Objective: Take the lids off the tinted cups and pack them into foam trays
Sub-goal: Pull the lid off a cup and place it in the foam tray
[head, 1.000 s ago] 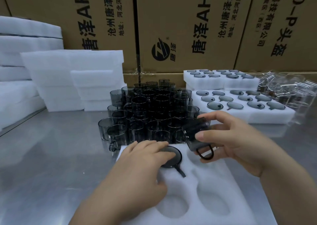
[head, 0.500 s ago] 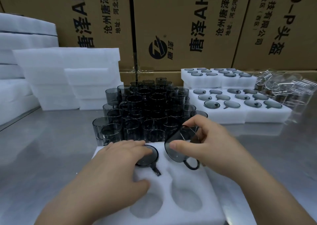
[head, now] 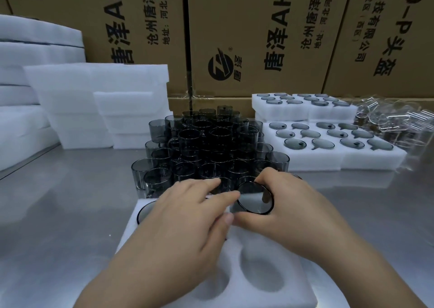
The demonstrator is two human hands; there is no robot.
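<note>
A white foam tray (head: 234, 244) with round pockets lies in front of me. My right hand (head: 291, 211) grips a tinted cup (head: 253, 202) by its side at the tray's back right pocket, with the dark rim facing me. My left hand (head: 187, 220) lies flat over the tray's back left part, and its fingertips reach the held cup. Under that hand the dark rim of another tinted cup (head: 141, 213) shows in the back left pocket. Two front pockets (head: 260, 275) hold nothing. No lid is visible on either cup.
A dense cluster of stacked tinted cups (head: 211, 148) stands just behind the tray. Filled foam trays (head: 328, 157) sit at the right, with a heap of clear cups (head: 394, 124) beyond them. Blank foam stacks (head: 94, 96) are at the left, and cardboard boxes (head: 258, 37) form the back wall.
My right hand has brought the cup down from above the tray into the back right pocket. My left hand slid right across the first cup until its fingers met the second.
</note>
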